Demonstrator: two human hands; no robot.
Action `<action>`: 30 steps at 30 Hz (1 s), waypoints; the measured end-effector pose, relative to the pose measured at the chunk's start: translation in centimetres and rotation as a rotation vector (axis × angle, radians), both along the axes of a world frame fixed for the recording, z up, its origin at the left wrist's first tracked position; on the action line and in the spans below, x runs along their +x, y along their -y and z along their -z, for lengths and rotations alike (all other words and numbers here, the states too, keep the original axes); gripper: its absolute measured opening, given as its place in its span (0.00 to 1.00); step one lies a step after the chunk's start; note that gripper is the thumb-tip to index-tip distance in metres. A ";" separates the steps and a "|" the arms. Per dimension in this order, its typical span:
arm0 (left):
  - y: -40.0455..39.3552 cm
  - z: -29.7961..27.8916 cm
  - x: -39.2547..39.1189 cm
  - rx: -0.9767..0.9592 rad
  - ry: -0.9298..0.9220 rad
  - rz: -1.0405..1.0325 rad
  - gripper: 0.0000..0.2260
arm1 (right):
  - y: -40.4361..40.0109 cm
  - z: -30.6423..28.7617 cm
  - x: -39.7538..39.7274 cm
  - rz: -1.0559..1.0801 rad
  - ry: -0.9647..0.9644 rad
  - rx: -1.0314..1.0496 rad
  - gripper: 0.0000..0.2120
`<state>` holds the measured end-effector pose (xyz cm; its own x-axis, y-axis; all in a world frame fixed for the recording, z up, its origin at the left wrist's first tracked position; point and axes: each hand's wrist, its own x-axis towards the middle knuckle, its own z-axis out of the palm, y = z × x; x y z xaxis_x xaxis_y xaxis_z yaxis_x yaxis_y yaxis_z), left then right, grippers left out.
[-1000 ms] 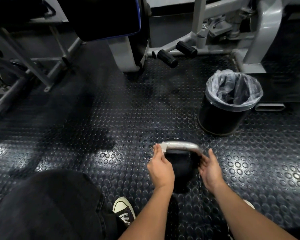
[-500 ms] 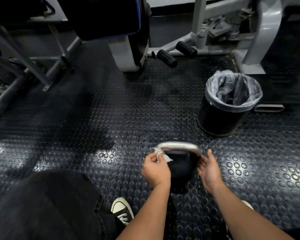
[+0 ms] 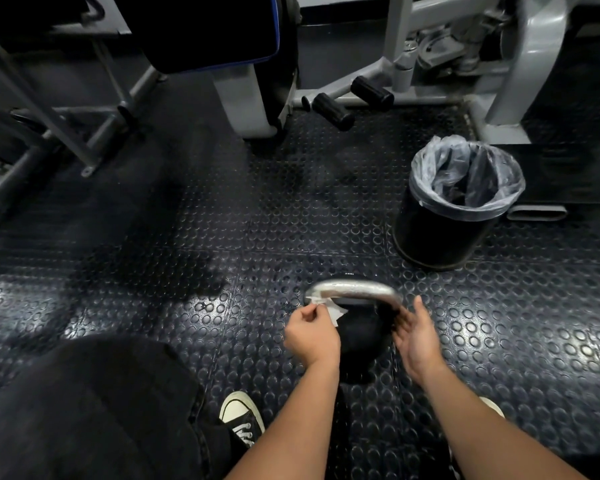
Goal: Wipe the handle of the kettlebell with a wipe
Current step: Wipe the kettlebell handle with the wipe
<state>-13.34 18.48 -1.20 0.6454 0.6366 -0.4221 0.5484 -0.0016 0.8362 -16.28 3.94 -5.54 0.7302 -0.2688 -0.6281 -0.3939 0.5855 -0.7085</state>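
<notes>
Nearest, at lower left, a knee (image 3: 84,410) in black trousers fills the corner, with a black shoe (image 3: 242,419) with a white toe cap just right of it on the studded floor (image 3: 153,265). Two bare forearms reach forward from the bottom edge. The left hand (image 3: 310,336) has its fingers curled, pinching a white wipe (image 3: 328,308) against the left end of the handle (image 3: 352,289). The right hand (image 3: 416,336) is held flat with fingers straight, palm turned inward, against the right side of the kettlebell (image 3: 362,336); its fingertips are blurred, so I cannot tell how firmly they touch. The hands are apart, one on each side of the black kettlebell, which stands upright on the floor between them, its silver handle arching across the top.

Farther off and to the right stands a black bin (image 3: 440,233) lined with a clear bag (image 3: 465,174), well apart from the kettlebell. Beyond it, grey machine frames (image 3: 520,71) and two black rollers (image 3: 333,107) sit at the far edge, with a dark pad (image 3: 208,26) at the far centre and metal bars (image 3: 49,109) at far left.
</notes>
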 end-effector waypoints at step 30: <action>0.4 0.0 2.1 -1.148 0.019 -0.467 0.09 | 0.2 0.3 0.0 0.004 -0.002 0.002 0.35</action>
<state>-11.28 18.04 -1.16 0.4678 0.0755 -0.8806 0.2875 0.9292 0.2323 -16.25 3.79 -5.83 0.7281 -0.2703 -0.6299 -0.3927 0.5888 -0.7065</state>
